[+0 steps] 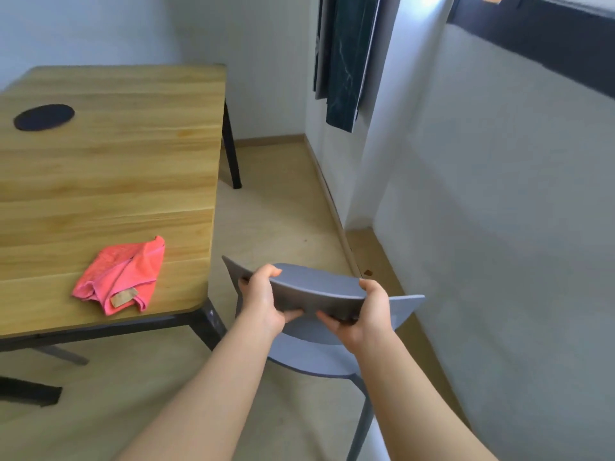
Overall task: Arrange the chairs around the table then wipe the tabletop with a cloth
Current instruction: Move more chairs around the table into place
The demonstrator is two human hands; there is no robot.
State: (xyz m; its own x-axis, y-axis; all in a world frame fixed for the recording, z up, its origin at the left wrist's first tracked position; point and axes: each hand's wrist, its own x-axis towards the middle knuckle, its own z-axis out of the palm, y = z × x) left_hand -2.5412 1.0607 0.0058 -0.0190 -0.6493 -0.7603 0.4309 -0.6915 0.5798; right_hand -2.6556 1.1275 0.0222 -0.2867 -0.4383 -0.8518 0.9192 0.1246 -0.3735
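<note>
Pale walls [499,194], beige floor [283,211], a dark curtain [342,78] hanging top right.

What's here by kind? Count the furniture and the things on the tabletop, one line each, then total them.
table, wooden: 1
chair, grey, gripped by the left hand and the right hand: 1
cloth, pink, on the table: 1
black disc, on the table: 1
Total: 4

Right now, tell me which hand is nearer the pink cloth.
Left. The left hand grips the chair backrest at the end toward the pink cloth; the right hand grips the opposite end, farther right.
</note>
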